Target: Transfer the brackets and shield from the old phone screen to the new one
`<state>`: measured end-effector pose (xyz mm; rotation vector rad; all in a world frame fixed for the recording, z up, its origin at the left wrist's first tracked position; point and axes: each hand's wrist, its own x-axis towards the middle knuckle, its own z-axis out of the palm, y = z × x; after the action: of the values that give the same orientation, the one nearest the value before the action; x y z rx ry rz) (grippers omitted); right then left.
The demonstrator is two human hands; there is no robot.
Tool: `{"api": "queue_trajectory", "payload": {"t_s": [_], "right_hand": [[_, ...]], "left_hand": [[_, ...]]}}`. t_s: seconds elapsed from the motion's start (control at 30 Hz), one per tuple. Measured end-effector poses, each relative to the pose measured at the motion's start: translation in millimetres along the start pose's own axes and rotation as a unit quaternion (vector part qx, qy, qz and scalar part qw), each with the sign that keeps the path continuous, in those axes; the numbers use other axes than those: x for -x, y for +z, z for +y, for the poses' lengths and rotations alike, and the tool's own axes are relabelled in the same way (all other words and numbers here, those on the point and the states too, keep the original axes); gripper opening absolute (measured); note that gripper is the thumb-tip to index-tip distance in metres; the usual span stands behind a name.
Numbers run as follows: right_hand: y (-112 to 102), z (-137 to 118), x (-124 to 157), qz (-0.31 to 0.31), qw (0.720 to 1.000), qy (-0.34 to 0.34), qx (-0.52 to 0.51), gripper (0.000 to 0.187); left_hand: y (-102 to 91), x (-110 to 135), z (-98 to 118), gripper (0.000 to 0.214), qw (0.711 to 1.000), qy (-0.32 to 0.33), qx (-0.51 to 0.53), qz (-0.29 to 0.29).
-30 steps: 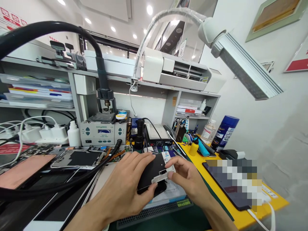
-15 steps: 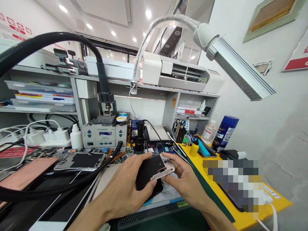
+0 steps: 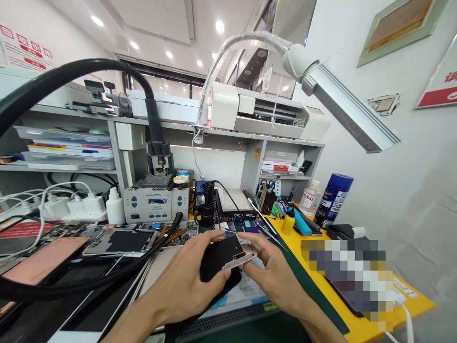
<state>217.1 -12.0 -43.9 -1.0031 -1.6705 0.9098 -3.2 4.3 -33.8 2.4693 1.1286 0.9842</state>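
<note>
Between my two hands is a phone screen panel [image 3: 220, 254] with a black back and a silvery metal strip at its right end. My left hand [image 3: 191, 271] is closed on its left side, fingers on the far edge and thumb on the near edge. My right hand [image 3: 269, 262] pinches the silvery end, index finger at the far corner and thumb at the near one. The panel is tilted above a dark flat piece, partly hidden by the hands, and a clear plastic sheet [image 3: 248, 288] on the bench.
A hot-air station [image 3: 157, 205] with a thick black hose stands behind on the left. Several loose phone screens [image 3: 117, 240] lie on the left. A black flashlight-like cylinder [image 3: 207, 205] stands ahead. To the right are a yellow bottle [image 3: 288, 223] and a blue spray can [image 3: 333, 200].
The view has shifted slightly, with the background sitting a little lower. The panel is tilted a bit flatter; both hands keep their hold.
</note>
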Motion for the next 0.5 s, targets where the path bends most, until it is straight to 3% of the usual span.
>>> {"api": "queue_trajectory", "payload": {"t_s": [0.5], "right_hand": [[-0.3, 3.7, -2.3, 0.0, 1.0, 0.0, 0.021, 0.037]], "left_hand": [[-1.9, 0.6, -1.0, 0.048, 1.0, -0.012, 0.017, -0.008]]}}
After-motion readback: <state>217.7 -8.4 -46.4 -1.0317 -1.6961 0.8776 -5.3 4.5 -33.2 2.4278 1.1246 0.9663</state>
